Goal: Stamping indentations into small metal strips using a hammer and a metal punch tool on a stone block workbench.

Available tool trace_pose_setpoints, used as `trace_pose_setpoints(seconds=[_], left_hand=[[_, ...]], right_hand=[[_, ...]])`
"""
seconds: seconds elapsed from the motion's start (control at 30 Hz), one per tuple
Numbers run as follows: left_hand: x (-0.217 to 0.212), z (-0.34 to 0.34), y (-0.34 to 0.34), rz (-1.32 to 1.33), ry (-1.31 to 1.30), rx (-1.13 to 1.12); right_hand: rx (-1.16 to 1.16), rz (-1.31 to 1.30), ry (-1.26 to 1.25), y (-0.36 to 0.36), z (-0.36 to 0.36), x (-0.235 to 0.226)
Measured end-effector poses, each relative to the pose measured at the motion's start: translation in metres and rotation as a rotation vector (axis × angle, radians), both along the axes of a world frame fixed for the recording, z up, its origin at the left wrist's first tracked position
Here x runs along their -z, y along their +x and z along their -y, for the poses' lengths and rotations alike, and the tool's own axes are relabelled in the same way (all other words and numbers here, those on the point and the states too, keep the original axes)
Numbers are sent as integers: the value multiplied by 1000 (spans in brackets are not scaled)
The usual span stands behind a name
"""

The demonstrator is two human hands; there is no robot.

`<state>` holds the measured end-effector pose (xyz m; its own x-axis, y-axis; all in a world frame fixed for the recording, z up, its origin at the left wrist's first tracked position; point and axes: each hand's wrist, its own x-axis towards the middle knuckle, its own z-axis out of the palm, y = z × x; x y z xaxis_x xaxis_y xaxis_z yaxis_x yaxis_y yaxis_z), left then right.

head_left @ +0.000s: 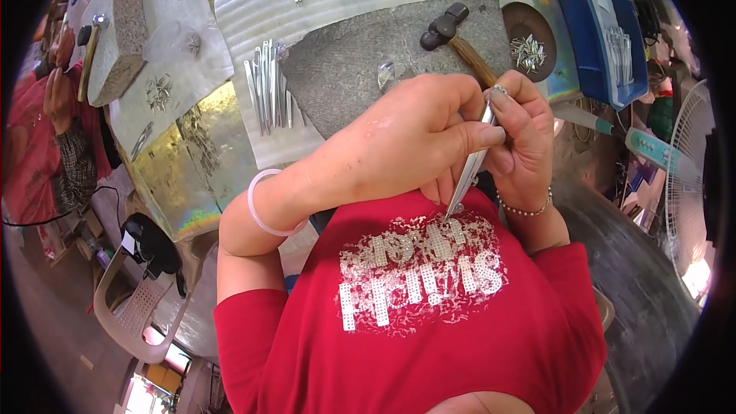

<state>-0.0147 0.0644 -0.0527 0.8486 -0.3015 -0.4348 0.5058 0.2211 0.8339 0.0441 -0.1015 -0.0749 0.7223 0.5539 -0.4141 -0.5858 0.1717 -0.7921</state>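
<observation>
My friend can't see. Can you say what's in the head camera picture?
A person's left grip and right grip hold a pointed silver tool near a red shirt. Beyond, a hammer lies on a grey slab beside a brown bowl of shiny bits.

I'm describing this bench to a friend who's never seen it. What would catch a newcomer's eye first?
Probably the red shirt with its white print, filling the lower middle. Above it, the left hand and right hand hold a slim metal piece. Beyond them, a hammer lies on the grey slab.
</observation>
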Motion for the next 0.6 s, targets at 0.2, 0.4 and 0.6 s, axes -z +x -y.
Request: trace_pose_setpoints(seconds=[0.2, 0.4, 0.6], left_hand=[[1, 1, -3, -52, -68, -47], [2, 1, -7, -37, -29, -67], [3, 1, -12, -48, -69, -100]], right_hand=[[-29, -122, 55, 2, -1, 4], [-49, -119, 66, 0, -2, 4], [-68, -129, 79, 0, -5, 3]])
